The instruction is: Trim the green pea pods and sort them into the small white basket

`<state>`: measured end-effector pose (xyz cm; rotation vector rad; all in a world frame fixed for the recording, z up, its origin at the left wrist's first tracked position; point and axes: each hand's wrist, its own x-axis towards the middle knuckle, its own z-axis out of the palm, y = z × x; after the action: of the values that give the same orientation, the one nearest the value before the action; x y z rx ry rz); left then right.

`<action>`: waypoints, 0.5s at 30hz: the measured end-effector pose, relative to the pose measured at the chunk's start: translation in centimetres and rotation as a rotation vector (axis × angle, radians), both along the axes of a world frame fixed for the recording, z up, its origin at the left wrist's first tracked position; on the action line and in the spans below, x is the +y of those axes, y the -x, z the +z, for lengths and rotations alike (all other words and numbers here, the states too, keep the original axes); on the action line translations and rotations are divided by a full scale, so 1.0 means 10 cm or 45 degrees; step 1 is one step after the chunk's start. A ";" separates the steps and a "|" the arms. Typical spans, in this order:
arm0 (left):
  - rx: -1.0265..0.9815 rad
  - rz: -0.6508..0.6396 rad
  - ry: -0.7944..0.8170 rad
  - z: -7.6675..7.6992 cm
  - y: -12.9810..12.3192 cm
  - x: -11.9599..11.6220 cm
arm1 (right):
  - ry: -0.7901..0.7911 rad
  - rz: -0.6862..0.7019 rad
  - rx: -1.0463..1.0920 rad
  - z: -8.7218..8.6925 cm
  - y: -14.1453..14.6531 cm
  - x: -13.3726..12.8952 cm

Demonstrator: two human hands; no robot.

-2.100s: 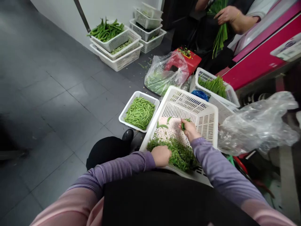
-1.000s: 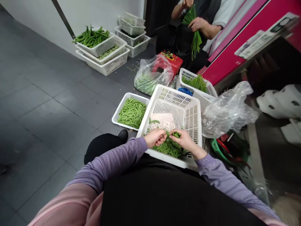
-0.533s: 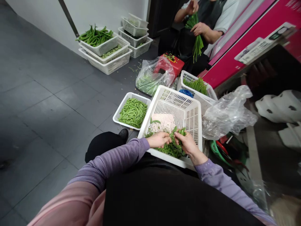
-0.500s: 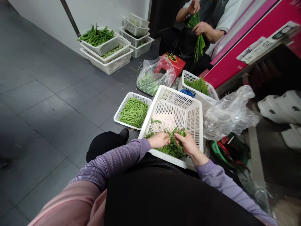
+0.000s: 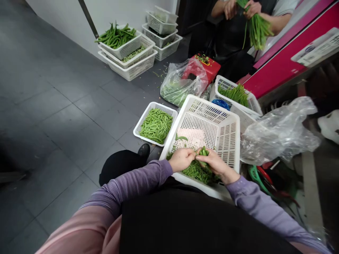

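My right hand (image 5: 213, 161) is wrapped round several green pea pods (image 5: 203, 152) over the near part of a large white basket (image 5: 234, 141). Fingertips pinched, my left hand (image 5: 182, 159) meets it at the end of a pod; what lies between those fingers is too small to make out. Below both hands, thin green trimmings (image 5: 197, 172) cover the basket's near end, and a single pod (image 5: 181, 137) lies on the pale patch beyond. A smaller white basket (image 5: 136, 131) full of green pods (image 5: 156, 126) stands on the floor to the left.
Stacked white baskets (image 5: 143, 67) with green vegetables stand by the wall. A clear bag (image 5: 180, 83) of greens lies beside a red stool (image 5: 212, 68). Another person's hands (image 5: 251, 8) hold long green stalks (image 5: 258, 30). At right are a basket of greens (image 5: 234, 94) and crumpled plastic (image 5: 280, 130).
The view has shifted, so most things sit further right. My hands have come closer together, and the pod between them is less visible. The other person's stalks are raised and tilted.
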<state>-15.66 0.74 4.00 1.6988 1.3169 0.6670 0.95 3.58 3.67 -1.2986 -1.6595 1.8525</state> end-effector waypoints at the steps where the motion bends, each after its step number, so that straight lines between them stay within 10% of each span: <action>1: -0.073 0.060 0.046 -0.01 0.00 0.02 | 0.147 -0.091 0.149 -0.07 0.04 -0.02; 7: 0.198 -0.208 0.142 -0.16 -0.03 -0.02 | 0.237 -0.612 0.245 -0.48 0.21 0.38; 15: 0.475 -0.381 0.023 -0.33 -0.03 -0.07 | -0.174 -0.325 -0.621 -1.14 0.70 1.28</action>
<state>-15.38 0.03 0.70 2.0184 1.2692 0.1680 -6.06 16.42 -7.72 -1.9051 -1.7012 1.3194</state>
